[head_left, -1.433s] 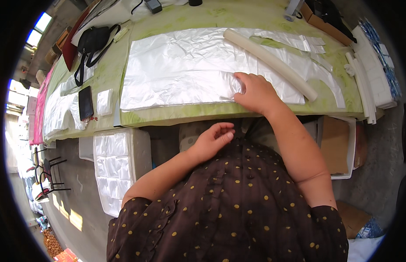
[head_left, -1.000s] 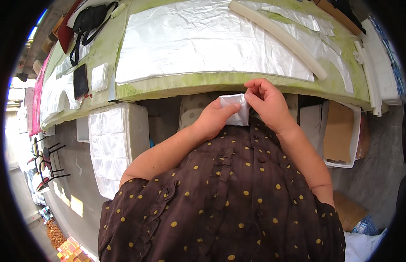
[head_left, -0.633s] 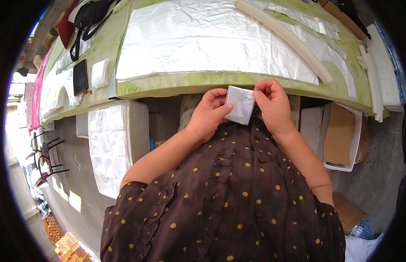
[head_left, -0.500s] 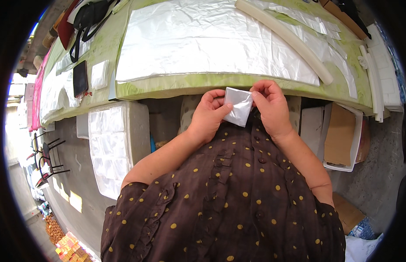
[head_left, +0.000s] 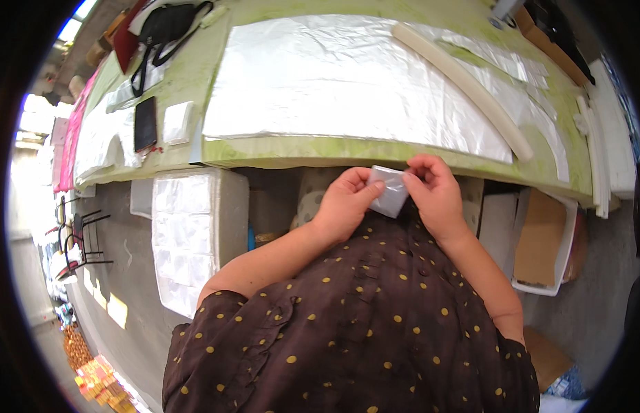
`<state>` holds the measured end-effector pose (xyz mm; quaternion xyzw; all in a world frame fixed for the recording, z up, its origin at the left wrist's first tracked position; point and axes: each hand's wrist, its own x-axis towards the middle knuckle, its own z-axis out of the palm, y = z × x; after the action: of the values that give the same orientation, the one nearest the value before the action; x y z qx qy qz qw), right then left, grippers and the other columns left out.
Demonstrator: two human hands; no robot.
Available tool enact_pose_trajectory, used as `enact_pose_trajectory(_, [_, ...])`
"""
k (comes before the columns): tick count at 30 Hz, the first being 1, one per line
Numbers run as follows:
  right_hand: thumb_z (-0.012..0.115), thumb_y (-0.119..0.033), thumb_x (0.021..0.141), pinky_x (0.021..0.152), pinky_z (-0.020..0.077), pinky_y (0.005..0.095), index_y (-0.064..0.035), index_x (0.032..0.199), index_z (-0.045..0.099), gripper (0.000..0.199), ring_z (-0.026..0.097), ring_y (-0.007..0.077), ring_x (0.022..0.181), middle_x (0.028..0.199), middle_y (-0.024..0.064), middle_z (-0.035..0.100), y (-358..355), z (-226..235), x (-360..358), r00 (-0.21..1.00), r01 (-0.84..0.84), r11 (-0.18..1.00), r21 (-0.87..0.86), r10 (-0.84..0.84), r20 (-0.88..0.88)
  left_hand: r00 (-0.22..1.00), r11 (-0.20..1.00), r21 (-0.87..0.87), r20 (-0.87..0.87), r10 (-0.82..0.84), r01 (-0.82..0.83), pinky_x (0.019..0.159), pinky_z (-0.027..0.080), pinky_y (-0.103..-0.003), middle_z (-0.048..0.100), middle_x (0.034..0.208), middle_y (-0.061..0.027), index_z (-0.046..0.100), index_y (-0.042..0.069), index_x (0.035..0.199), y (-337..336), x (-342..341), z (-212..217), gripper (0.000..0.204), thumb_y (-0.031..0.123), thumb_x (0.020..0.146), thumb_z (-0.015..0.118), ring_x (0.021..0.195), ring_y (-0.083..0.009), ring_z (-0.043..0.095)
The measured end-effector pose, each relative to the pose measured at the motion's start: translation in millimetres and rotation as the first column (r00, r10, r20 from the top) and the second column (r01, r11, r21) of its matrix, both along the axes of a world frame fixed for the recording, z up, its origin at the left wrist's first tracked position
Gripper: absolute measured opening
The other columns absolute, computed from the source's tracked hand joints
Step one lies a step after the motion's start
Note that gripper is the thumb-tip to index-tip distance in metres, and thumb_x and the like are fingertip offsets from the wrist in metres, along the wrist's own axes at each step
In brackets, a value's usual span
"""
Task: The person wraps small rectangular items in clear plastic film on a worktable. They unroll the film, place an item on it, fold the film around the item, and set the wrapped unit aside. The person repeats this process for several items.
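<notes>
Translucent plastic, glossy: one small square pouch (head_left: pixel 389 191), flat, slightly crinkled, held in front of my chest just below the table (head_left: pixel 196 76) edge. My left hand (head_left: pixel 344 203) pinches its left edge between thumb and fingers; my right hand (head_left: pixel 435 193) pinches its upper right corner, fingers closed on it.

Head view, other items: green worktop under a large silvery plastic sheet (head_left: pixel 347 82), smooth and wrinkled in places; long cream foam strip (head_left: pixel 464 86) lying diagonally across it; dark phone (head_left: pixel 145 124); black bag (head_left: pixel 165 27). Under the table, a white bin (head_left: pixel 196 234) stacked with clear pouches; a white tray (head_left: pixel 540 241) holding brown cardboard.
</notes>
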<state>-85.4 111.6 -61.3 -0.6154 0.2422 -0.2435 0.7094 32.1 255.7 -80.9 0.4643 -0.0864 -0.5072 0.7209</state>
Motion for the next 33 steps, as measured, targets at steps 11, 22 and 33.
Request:
enact_pose_trajectory(11, [0.066, 0.0, 0.095, 0.074, 0.0465, 0.0213, -0.0052, 0.103, 0.062, 0.01, 0.055, 0.005, 0.083, 0.094, -0.0029, 0.061, -6, 12, -4, 0.99, 0.138, 0.99, 0.007, -0.138, 0.008, 0.938, 0.99, -0.139, 0.345, 0.036, 0.014, 0.099, 0.049, -0.028, 0.053, 0.14, -0.0086, 0.055, 0.004, 0.118, 4, 3, 12, 0.025, -0.007, 0.097, 0.06, 0.115, -0.014, 0.059])
enact_pose_trajectory(22, [0.063, -0.003, 0.098, 0.076, 0.0522, 0.0251, -0.0046, 0.108, 0.061, 0.01, 0.061, 0.0094, 0.084, 0.098, 0.0018, 0.064, -6, 7, -6, 0.999, -0.039, 0.995, 0.097, 0.036, 0.028, 0.628, 0.78, -0.002, 0.592, 0.505, -0.626, 0.074, 0.048, -0.024, 0.069, 0.097, -0.0013, 0.072, 0.003, 0.117, 93, 173, 72, 0.027, 0.003, 0.092, 0.06, 0.079, -0.0099, 0.057])
enact_pose_trajectory(33, [0.063, -0.002, 0.098, 0.076, 0.0524, 0.025, -0.0035, 0.109, 0.061, 0.011, 0.06, 0.009, 0.082, 0.097, 0.0029, 0.065, -3, 6, -1, 0.994, -0.102, 0.986, 0.129, 0.105, -0.018, 0.103, 0.359, 0.193, 0.962, -0.255, -0.913, 0.095, 0.047, -0.035, 0.069, 0.122, -0.0134, 0.071, 0.008, 0.122, 186, 333, 47, 0.035, 0.014, 0.091, 0.059, 0.109, -0.0257, 0.063])
